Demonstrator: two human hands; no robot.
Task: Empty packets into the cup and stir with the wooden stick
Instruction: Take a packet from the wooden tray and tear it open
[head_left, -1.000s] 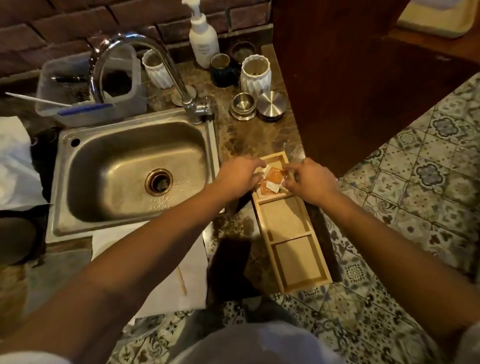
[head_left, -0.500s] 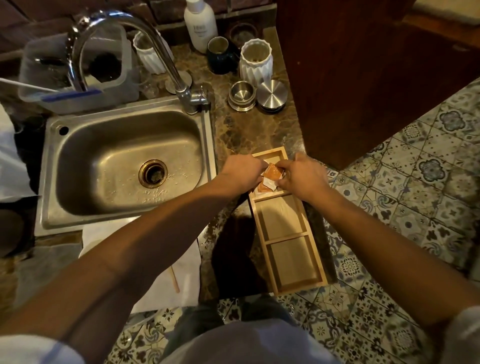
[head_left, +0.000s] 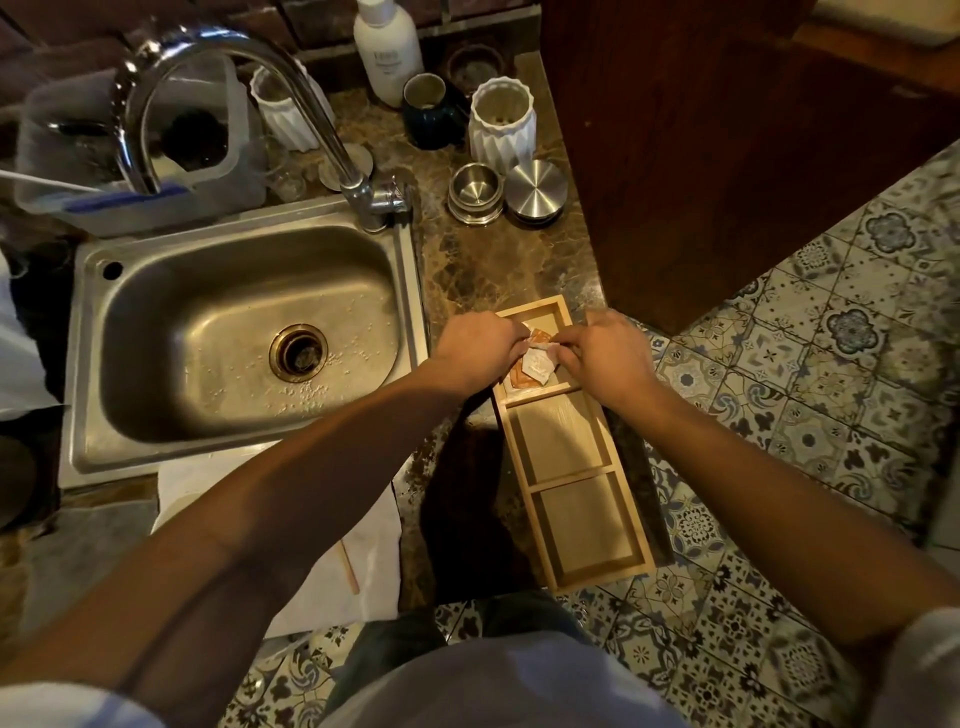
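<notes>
Hands meet over the far compartment of a wooden tray (head_left: 582, 525) at the countertop's right edge: left hand (head_left: 475, 351) and right hand (head_left: 602, 353) both pinch a packet (head_left: 535, 358). Torn here, its contents could spill into the tray, with no cup beneath. Packet print and the pump bottle (head_left: 387, 47) label are unreadable.

Bare countertop (head_left: 493, 270) lies between wooden tray (head_left: 582, 499) and steel canisters (head_left: 475, 192).

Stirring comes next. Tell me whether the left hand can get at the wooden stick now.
Probably not yet: the left hand is pinching a packet with the right hand. Once it lets go, the stick lies uncovered on the white paper.
</notes>
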